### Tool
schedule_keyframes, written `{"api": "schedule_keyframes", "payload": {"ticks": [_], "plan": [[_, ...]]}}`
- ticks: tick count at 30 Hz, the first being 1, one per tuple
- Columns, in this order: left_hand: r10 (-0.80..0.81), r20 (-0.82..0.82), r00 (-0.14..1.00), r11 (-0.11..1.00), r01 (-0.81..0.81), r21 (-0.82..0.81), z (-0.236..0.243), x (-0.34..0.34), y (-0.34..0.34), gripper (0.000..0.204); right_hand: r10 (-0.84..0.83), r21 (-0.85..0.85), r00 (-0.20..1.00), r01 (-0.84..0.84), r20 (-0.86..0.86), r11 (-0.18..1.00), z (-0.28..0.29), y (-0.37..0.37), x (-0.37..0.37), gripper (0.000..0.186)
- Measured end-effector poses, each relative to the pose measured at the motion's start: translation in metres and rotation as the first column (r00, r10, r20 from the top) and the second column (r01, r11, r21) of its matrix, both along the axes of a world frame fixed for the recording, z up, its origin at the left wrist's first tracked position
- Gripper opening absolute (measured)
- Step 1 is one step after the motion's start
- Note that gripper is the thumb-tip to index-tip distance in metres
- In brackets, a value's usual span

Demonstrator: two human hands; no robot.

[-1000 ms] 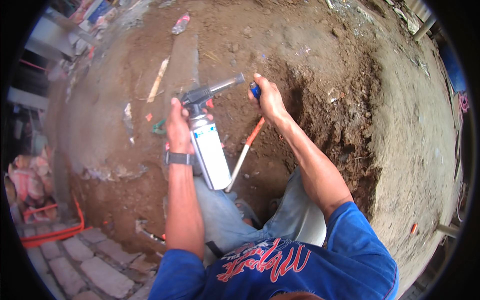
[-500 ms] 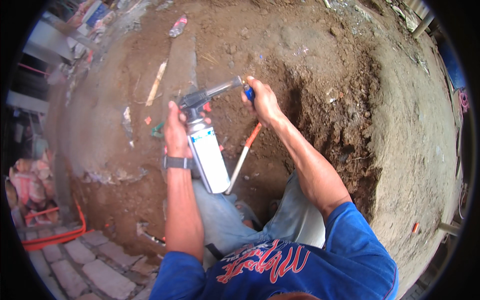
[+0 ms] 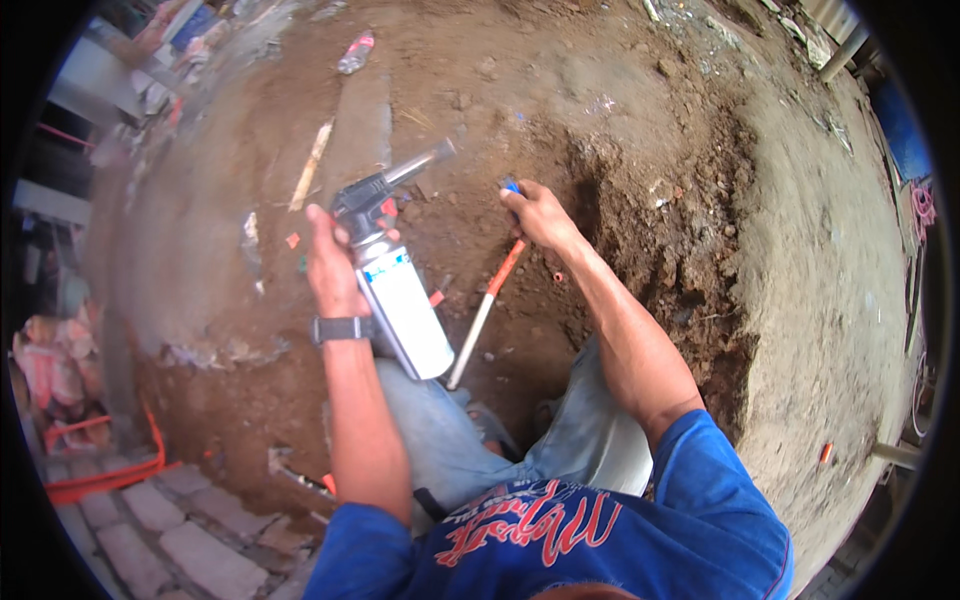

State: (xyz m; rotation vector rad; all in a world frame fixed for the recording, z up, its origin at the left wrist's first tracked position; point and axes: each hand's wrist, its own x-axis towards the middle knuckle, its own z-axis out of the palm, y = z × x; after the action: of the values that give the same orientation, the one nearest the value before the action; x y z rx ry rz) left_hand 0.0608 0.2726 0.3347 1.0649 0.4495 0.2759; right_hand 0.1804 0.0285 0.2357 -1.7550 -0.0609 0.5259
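Note:
My left hand (image 3: 335,262) is wrapped round the neck of a gas torch (image 3: 405,310), a white can with a black head and a metal nozzle. The nozzle points up and to the right, and no flame shows at its tip. In my right hand (image 3: 545,218) is a small blue lighter (image 3: 511,186), pinched in the fingers and apart from the nozzle. Below that hand a pipe (image 3: 482,325), white with an orange upper end, slants down toward my legs. Its lower end lies by my left knee.
Dug-up soil (image 3: 690,230) forms a rough bank on the right. A plastic bottle (image 3: 356,52) and a strip of wood (image 3: 312,165) lie on the ground ahead. Paving bricks (image 3: 210,560) and an orange hose-like strip (image 3: 115,485) are at the lower left.
My left hand has drawn the torch a little left, away from the lighter. My right hand has moved slightly down and right, so the nozzle and lighter are now farther apart.

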Motion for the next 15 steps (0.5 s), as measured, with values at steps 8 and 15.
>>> {"api": "schedule_keyframes", "payload": {"ticks": [8,15], "plan": [[0.348,0.262,0.900,0.826,-0.426,0.368,0.080,-0.070,0.091,0.062,0.205,-0.257,0.853,-0.086,0.480,0.963,-0.007,0.055,-0.034,0.029],[0.444,0.301,0.844,0.718,-0.536,0.443,0.119,-0.163,0.167,0.072,0.387,-0.374,0.678,-0.174,0.625,0.911,0.021,0.169,-0.009,0.027]]}}
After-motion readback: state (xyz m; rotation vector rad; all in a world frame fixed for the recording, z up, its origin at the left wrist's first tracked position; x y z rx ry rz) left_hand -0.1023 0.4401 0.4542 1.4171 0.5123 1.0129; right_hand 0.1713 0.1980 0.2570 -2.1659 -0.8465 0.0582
